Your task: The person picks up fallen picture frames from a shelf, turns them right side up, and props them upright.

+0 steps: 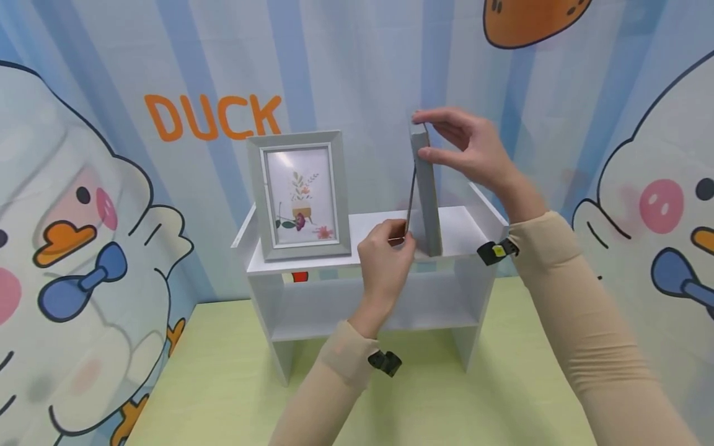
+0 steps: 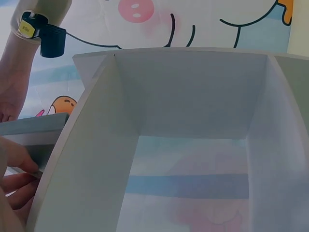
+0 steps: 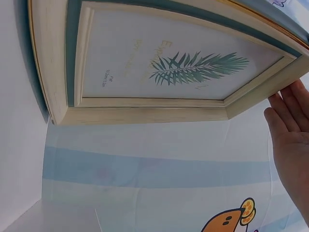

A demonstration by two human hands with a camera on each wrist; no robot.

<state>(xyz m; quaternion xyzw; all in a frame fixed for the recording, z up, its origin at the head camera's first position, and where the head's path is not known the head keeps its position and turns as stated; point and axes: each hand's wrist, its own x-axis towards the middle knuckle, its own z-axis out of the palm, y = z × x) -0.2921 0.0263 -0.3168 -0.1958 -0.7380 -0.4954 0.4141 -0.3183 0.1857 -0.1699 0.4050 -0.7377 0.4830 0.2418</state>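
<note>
A picture frame (image 1: 428,207) stands edge-on on the top board of a small white shelf (image 1: 460,226). My right hand (image 1: 476,148) holds it near its upper end, thumb on the edge and fingers over the top. In the right wrist view, the frame's pale wooden front (image 3: 145,115) surrounds a green leaf print, and the right hand (image 3: 295,135) touches its edge. A thin stand leg (image 1: 411,197) slants out from the back of the frame. My left hand (image 1: 383,263) pinches the leg's lower end; part of this grip is hidden in the left wrist view.
A second, grey picture frame (image 1: 258,204) with a flower print stands on the shelf's left half. The shelf has raised side panels (image 1: 488,204) and a lower board (image 1: 429,319). It stands on a yellow-green table (image 1: 206,371) before a printed duck curtain (image 1: 368,74).
</note>
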